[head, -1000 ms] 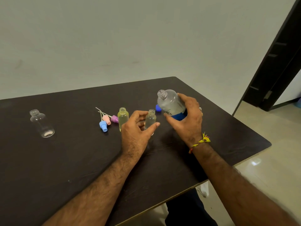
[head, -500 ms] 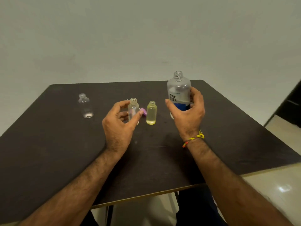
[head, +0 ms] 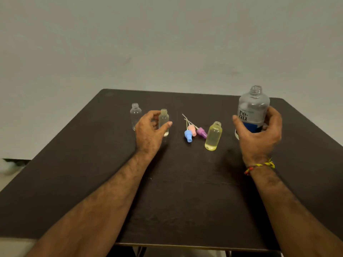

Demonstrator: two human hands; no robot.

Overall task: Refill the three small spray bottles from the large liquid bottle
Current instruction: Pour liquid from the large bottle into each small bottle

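Observation:
My right hand (head: 257,138) grips the large clear bottle (head: 254,106) with a blue label; it stands upright and uncapped at the right of the dark table (head: 185,191). Curled round a small, nearly empty spray bottle (head: 164,120), my left hand (head: 149,132) holds it upright on the table. A second small bottle (head: 213,136), full of yellow liquid and uncapped, stands between my hands. The third small bottle (head: 135,113), clear and empty, stands just behind my left hand.
Three spray caps with dip tubes lie together mid-table: blue (head: 188,136), pink (head: 192,130) and purple (head: 202,132). A plain wall rises behind the table's far edge. The table's near edge is at the bottom of the view.
The large bottle went from tilted to upright in my right hand. My left hand moved its small bottle leftward, away from the yellow-filled one, uncovering the caps. My view also shifted.

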